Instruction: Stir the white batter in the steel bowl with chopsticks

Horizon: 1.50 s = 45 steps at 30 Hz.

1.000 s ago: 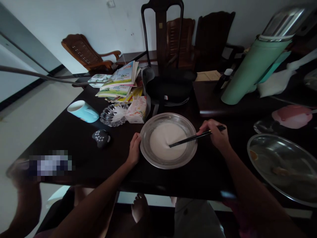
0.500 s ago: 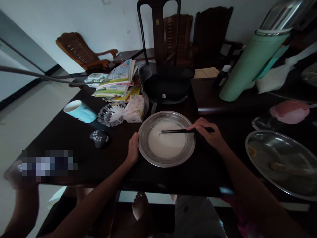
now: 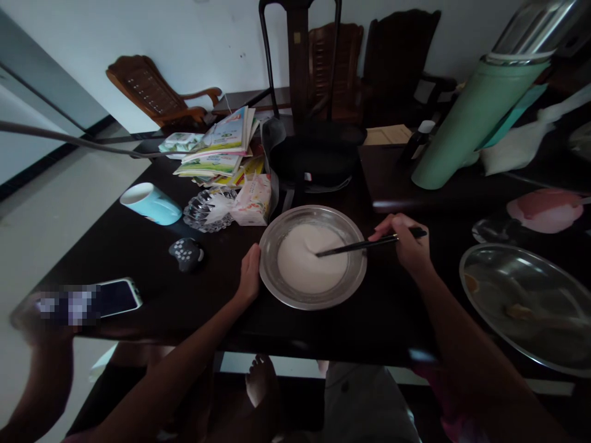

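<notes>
Dark desk, pale wall behind. Left hand gripping the left rim of the bowl, near the middle of the desk's near edge. Right hand closed on black chopsticks, tips in white liquid. Farther out, mug by the left edge, phone in another person's hand at the near-left corner, basin to the right.

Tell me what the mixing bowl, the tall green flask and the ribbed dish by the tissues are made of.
Bowl: brushed metal, likely steel, by its grey sheen.
Flask: matte green body, painted metal or plastic; shiny cap looks metal.
Dish: clear, glossy glass or plastic.
</notes>
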Available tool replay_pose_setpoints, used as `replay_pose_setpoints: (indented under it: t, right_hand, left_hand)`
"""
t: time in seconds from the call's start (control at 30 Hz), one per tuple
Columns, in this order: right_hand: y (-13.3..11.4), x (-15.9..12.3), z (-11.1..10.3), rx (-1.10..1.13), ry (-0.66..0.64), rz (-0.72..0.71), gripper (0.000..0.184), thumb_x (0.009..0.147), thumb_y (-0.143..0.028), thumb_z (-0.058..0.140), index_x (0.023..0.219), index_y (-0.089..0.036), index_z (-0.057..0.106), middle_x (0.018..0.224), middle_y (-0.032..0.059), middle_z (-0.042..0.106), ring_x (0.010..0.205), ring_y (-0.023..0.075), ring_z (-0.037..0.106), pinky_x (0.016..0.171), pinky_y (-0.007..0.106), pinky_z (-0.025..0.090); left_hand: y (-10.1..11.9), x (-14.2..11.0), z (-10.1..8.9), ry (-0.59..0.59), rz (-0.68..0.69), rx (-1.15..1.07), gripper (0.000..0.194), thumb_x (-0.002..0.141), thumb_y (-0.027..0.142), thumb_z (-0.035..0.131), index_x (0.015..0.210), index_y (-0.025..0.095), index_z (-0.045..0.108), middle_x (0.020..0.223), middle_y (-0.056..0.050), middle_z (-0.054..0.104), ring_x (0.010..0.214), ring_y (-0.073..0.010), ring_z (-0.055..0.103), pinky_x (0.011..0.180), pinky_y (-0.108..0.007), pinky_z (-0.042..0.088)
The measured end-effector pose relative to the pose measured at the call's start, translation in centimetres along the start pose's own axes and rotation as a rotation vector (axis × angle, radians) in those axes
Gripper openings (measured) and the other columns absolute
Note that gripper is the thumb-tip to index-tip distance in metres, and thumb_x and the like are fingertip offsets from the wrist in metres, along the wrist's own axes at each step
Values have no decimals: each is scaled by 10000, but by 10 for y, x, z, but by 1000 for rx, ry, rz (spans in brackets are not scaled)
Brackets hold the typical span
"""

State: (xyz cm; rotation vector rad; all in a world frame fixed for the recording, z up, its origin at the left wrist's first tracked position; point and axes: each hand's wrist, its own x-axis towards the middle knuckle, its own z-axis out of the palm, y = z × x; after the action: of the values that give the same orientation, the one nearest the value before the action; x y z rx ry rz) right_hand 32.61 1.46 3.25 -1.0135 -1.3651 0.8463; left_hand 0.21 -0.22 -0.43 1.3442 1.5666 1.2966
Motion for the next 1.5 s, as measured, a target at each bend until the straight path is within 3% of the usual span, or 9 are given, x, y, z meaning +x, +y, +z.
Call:
replay_pose_setpoints:
  t: [0.17, 0.37, 0.53, 0.7, 0.9, 1.07, 1.27, 1.4, 1.5]
  right_hand:
    - [-4, -1, 3, -81, -263, -51, 314, 935, -435, 547, 819, -245, 768, 796, 32, 749, 789, 183, 668, 773, 334, 507]
    - [-3, 0, 0, -12, -69, 6, 364, 957, -448, 502, 800, -235, 751, 673, 18, 705, 658, 167, 645, 685, 322, 500]
    - [-5, -1, 4, -99, -296, -48, 311, 933, -419, 555, 804, -238, 772, 826, 37, 746, 831, 183, 660, 803, 328, 499]
    - [-2, 0, 3, 17, -55, 51, 361, 943, -459, 520, 782, -227, 744, 681, 23, 714, 666, 173, 655, 682, 325, 514]
    - [-4, 0, 5, -92, -260, -19, 328, 917, -474, 560, 808, -242, 764, 816, 32, 756, 827, 194, 680, 814, 350, 522]
    - [-2, 1, 1, 13, -20, 67, 368, 936, -492, 522, 817, -220, 740, 677, 22, 729, 659, 177, 681, 679, 322, 535]
    - [-3, 0, 5, -55, -251, 3, 313, 919, -461, 567, 842, -229, 763, 808, 34, 757, 822, 189, 700, 813, 334, 533]
    - [-2, 1, 3, -19, -18, 53, 356, 934, -473, 535, 786, -218, 735, 712, 27, 738, 699, 174, 691, 702, 317, 544]
    - [-2, 1, 3, 31, -70, 87, 369, 933, -490, 528, 798, -214, 732, 653, 20, 720, 641, 174, 684, 662, 316, 547]
  left_hand:
    - [-1, 0, -1, 9, 6, 4, 432, 889, 555, 491, 622, 220, 436, 628, 33, 417, 619, -141, 382, 615, -269, 396]
    - [2, -1, 1, 2, -8, 1, 463, 867, 611, 489, 619, 223, 445, 623, 26, 425, 614, -145, 373, 592, -274, 392]
    - [0, -1, 1, 13, 0, -9, 471, 858, 618, 499, 611, 225, 420, 610, 34, 396, 596, -140, 355, 582, -270, 385]
    - [1, -1, 0, 2, -19, -19, 430, 899, 546, 484, 624, 220, 432, 619, 33, 406, 600, -138, 367, 587, -264, 387]
    - [4, -2, 1, 14, -26, -17, 430, 897, 536, 491, 612, 221, 426, 604, 34, 398, 588, -137, 360, 576, -262, 388]
    - [4, -1, 2, 10, -6, -3, 458, 864, 592, 497, 604, 224, 411, 597, 33, 392, 586, -137, 345, 568, -269, 376]
    - [4, -1, 2, 18, 4, 15, 470, 855, 623, 485, 614, 225, 415, 612, 32, 393, 592, -138, 341, 582, -275, 376]
    - [5, -1, 2, 8, 9, 16, 451, 870, 582, 492, 610, 222, 414, 606, 34, 394, 594, -137, 350, 590, -270, 386]
    - [5, -1, 2, 6, 2, 0, 443, 878, 567, 491, 611, 223, 412, 605, 34, 401, 594, -137, 354, 588, -270, 388]
